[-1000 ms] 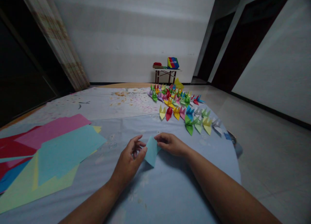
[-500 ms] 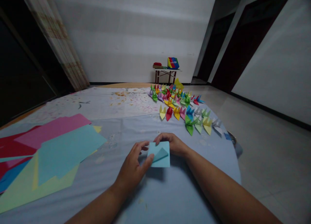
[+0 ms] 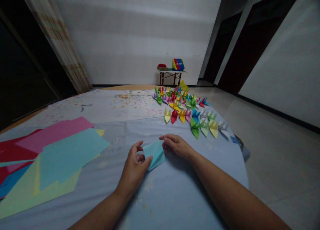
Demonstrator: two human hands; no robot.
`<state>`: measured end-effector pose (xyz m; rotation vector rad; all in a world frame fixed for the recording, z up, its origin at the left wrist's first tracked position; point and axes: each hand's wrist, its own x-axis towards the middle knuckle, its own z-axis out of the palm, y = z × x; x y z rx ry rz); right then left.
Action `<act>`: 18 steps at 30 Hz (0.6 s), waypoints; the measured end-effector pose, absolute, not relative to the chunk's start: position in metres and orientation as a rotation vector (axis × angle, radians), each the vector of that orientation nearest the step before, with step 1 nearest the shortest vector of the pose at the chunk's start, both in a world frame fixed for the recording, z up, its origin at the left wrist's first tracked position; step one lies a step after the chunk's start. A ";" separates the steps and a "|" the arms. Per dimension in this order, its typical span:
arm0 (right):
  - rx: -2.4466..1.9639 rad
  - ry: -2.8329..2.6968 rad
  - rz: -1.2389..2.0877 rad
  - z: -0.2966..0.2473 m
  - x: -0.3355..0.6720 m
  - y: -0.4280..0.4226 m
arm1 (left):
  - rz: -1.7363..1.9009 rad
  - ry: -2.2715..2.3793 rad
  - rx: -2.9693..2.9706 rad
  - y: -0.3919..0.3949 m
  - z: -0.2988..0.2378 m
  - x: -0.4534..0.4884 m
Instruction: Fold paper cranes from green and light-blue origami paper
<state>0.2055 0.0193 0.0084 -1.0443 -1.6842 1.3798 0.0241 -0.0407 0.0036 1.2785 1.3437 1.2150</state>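
A light blue sheet of folded origami paper [image 3: 156,154] is held just above the tablecloth, tilted, with a crease line across its face. My left hand [image 3: 137,163] grips its left side, thumb on the front and fingers behind. At the upper right corner of the paper is my right hand [image 3: 176,146], its thumb and fingertips closed on that corner. Some of the right fingers are hidden behind one another. Rows of folded paper cranes [image 3: 174,116] in many colours stand beyond my right hand.
Loose coloured paper sheets [image 3: 72,153] overlap on the left of the table, pink, red, blue and yellow among them. A cloth [image 3: 120,196] covers the round table. Behind it, a small stand [image 3: 172,72] holds a colourful bag [image 3: 178,65] by the wall.
The folded paper has turned and shifted left, and its raised triangular flap now lies less distinct. My left hand has moved slightly left; my right hand has moved to the paper's upper corner.
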 end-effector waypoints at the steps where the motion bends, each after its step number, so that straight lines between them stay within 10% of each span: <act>1: -1.038 -1.697 1.420 0.009 0.207 0.020 | 1.216 1.359 1.281 -0.040 0.001 0.023; 18: -1.212 -2.118 0.762 -0.005 0.197 0.014 | 0.867 1.643 2.009 -0.036 0.017 0.004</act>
